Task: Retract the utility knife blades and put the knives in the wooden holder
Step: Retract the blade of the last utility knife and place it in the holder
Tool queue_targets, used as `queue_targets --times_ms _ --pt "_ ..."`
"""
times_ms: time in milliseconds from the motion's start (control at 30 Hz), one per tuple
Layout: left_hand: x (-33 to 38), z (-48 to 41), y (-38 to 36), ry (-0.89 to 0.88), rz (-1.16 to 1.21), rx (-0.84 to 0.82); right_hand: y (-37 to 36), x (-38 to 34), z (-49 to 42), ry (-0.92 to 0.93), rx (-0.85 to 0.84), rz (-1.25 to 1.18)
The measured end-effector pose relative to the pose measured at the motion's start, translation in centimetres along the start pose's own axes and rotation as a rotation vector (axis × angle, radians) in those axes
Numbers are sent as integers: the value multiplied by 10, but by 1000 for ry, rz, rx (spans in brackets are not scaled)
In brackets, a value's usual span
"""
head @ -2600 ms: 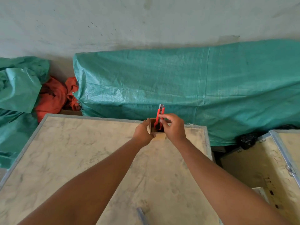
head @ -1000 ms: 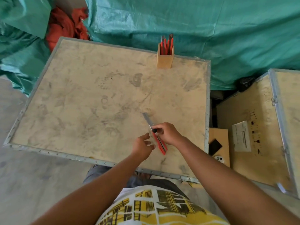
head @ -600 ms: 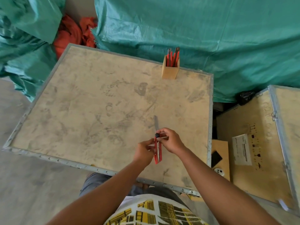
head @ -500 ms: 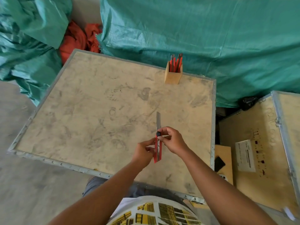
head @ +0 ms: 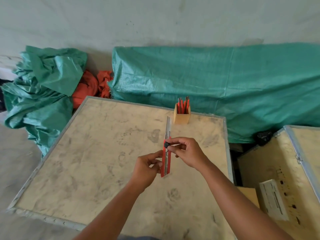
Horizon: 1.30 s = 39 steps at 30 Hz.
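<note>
Both hands hold a red knife (head: 165,157) above the middle of the crate top (head: 97,161), blade out toward 12 o'clock. The left hand (head: 146,168) clamps the handle; the right hand (head: 187,152) pinches the black knob. The wooden holder (head: 181,116), already holding red knives, stands at 12 o'clock near the far edge.
</note>
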<state>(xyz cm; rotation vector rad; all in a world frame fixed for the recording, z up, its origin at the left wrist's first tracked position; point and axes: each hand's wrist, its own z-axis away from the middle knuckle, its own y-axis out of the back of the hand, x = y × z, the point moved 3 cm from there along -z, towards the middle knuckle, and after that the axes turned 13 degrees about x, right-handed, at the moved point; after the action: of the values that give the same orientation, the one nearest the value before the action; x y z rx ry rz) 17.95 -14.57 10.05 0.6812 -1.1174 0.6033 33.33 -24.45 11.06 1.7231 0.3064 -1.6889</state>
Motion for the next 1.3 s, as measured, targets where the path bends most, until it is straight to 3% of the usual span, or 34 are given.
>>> queue_targets --times_ms 200,467,833,1300 --pt "19 -7 -6 -10 55 45 11 -4 4 73 -69 128" --pt "29 -8 -4 -24 82 -14 15 -11 18 147 -172 198" --pt "47 2 -5 -55 98 -99 26 -20 35 177 22 203" --pt "52 14 -13 -50 129 -114 33 -25 51 233 75 135"
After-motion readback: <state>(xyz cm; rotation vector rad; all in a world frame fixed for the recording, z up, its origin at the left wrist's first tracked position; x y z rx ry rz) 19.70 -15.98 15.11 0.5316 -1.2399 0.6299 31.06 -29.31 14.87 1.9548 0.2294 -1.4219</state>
